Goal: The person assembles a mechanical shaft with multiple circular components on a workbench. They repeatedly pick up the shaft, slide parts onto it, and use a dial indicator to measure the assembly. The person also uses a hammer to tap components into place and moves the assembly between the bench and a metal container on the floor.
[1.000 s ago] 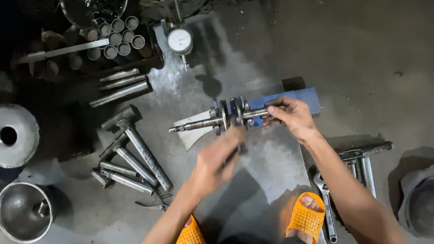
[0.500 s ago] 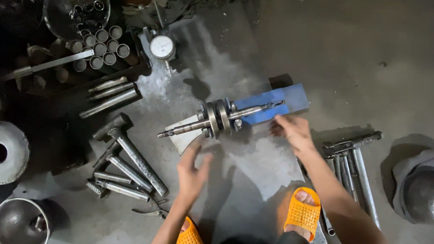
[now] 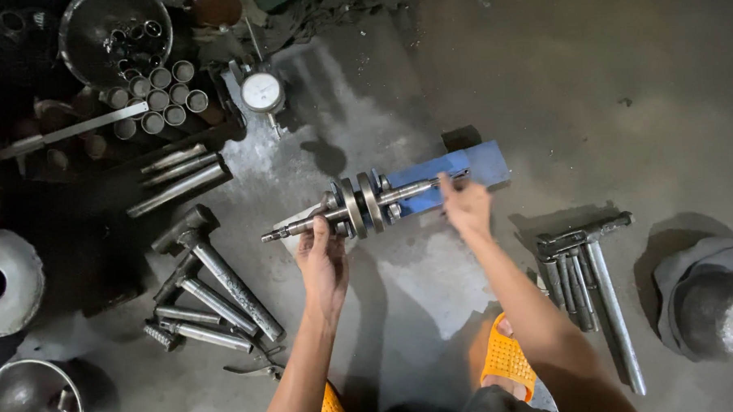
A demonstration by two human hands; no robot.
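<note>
Scanning left to right across the concrete floor point(image 3: 622, 83), seen from the head view.

Far left: a round metal housing with a centre hole point(image 3: 4, 282), and below it a steel bowl point(image 3: 28, 400). Above these, a dark pan of small parts point(image 3: 109, 36) and a cluster of short metal sleeves point(image 3: 156, 100) standing on end, with a flat steel bar point(image 3: 63, 131) lying beside them.

Left of centre: three loose steel rods point(image 3: 179, 176) side by side, then a hammer point(image 3: 223, 272) lying over a bundle of punches and drifts point(image 3: 196, 317). A dial gauge point(image 3: 262, 92) stands further back.

Centre: the crankshaft point(image 3: 358, 206) lies nearly level, slightly tilted, its right journal resting on a blue block point(image 3: 463, 168), its left shaft end pointing out over the floor.

Left hand point(image 3: 324, 268): below the crankshaft's left shaft, fingers extended upward, fingertips touching the shaft just left of the webs. Hand is spread, not wrapped round; no grip closed.

Right hand point(image 3: 464, 207): at the right journal, fingertips on the shaft where it meets the blue block. Fingers loosely curled; whether they pinch the shaft or only rest on it I cannot tell.

Bottom centre: orange sandals point(image 3: 506, 359) on the person's feet.

Right: a set of long steel tools point(image 3: 588, 279) lying parallel. Far right: a dark rounded metal vessel point(image 3: 715, 307).
</note>
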